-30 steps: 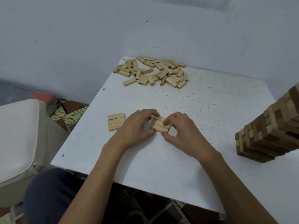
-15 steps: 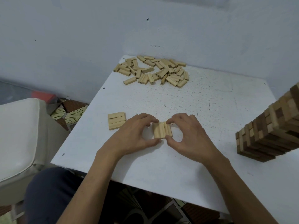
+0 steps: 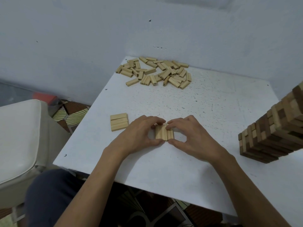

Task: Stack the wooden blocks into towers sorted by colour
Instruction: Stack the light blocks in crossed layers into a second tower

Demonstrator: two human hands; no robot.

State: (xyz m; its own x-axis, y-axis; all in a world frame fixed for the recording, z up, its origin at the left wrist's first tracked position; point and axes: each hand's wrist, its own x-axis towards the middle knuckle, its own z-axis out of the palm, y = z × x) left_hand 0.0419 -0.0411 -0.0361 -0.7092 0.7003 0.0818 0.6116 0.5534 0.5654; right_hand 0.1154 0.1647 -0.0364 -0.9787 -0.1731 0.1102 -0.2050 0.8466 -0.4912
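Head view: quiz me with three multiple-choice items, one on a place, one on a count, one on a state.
1. Where on the table is the loose pile?
A. far edge
B. near edge
C. near right corner

2. How many blocks make the flat row?
A. two
B. three
C. six

3. What are the left hand and right hand doing?
A. lying flat, empty
B. resting on knees
C. pinching a block set between them

Key: A, the pile lies along the table's far edge; B, three blocks lie side by side in the row; C, both hands grip the set's ends.
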